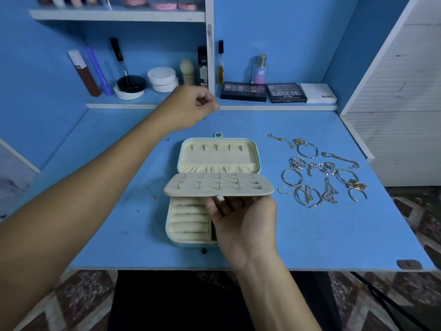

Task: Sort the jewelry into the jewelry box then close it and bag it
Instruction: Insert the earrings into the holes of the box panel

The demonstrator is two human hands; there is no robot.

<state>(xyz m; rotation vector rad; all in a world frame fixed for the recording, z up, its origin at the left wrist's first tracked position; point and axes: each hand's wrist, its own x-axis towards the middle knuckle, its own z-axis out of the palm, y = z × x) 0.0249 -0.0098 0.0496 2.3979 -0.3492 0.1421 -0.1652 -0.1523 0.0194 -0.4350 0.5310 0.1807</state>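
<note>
Head view: the jewelry box (216, 161) lies open on the blue desk (310, 230), its long axis running away from the person, lid at the far end with the snap tab pointing away. The right hand (241, 218), palm up, props the cream earring panel (218, 186) on its fingertips; the panel lies crosswise, roughly level, with the ring rolls just left of those fingers. The left hand (194, 108) hovers beyond the box, fingers curled, pinching something too small to identify. Loose jewelry (322, 173) sits right of the right-hand fingers.
</note>
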